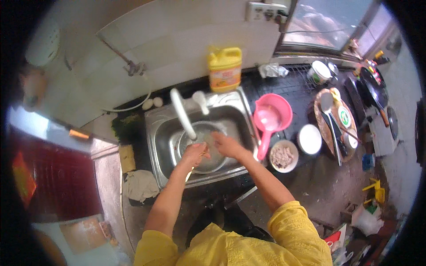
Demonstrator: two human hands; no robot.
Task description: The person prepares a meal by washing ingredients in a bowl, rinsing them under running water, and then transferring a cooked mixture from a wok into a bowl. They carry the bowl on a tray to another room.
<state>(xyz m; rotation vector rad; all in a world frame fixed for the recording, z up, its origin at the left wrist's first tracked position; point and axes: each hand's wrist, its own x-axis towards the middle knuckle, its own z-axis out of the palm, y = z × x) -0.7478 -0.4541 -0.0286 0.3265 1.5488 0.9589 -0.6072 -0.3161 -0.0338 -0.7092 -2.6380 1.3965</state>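
Note:
Both hands are inside a stainless steel sink [156, 173], over a round metal basin [221, 164] holding cloudy water. My left hand [196, 154] is curled just below the mouth of the white faucet [182, 114]. Something small may be between its fingers, but blur hides it. My right hand [228, 145] reaches across the basin's right side, fingers pointing towards the left hand and a small gap between them. Whether it grips anything is unclear. A pink plastic dipper [273, 113] rests on the counter by the sink's right rim.
Right of the sink stand a bowl of minced meat [283, 156], a white bowl [310, 139] and a wooden chopping board [321, 116] bearing a spatula [327, 104]. Behind are a yellow jug [225, 69] and two eggs [153, 103]. A cloth [141, 186] lies left; leafy greens [126, 128] sit above it.

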